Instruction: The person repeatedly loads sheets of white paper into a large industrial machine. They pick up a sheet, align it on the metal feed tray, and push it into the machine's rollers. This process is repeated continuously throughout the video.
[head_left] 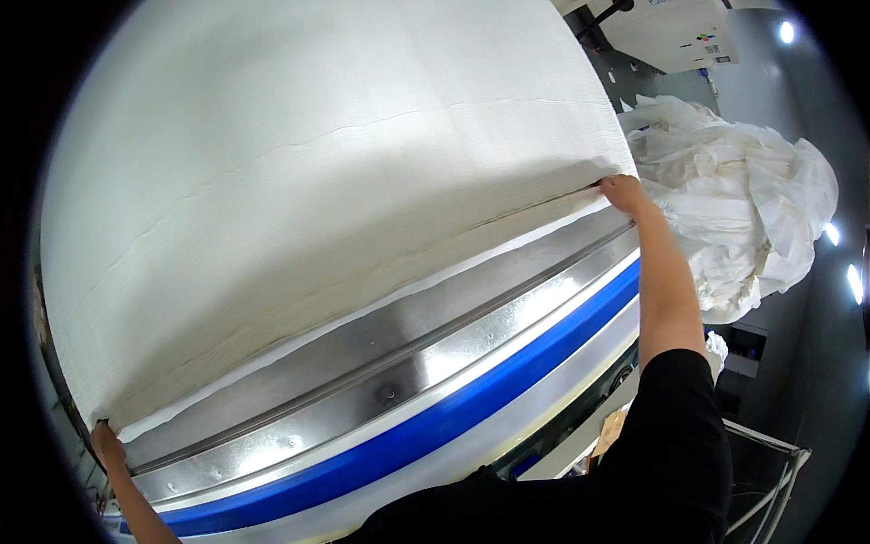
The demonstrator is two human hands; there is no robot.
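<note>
A broad white cloth sheet spreads before me over a large flat surface, with a few long creases across it. Its near edge runs slantwise from lower left to upper right, and a thin white strip shows along it. At the left corner of that edge, my left hand is closed on the cloth. My right hand grips the same edge near the right corner, arm stretched out. The fingertips of both hands are partly hidden. The edge lies taut between them.
Below the edge runs a shiny metal bed, then a blue band. A heap of crumpled white sheeting bulges at the right. Behind it stands a white machine housing. A pale metal frame is at lower right.
</note>
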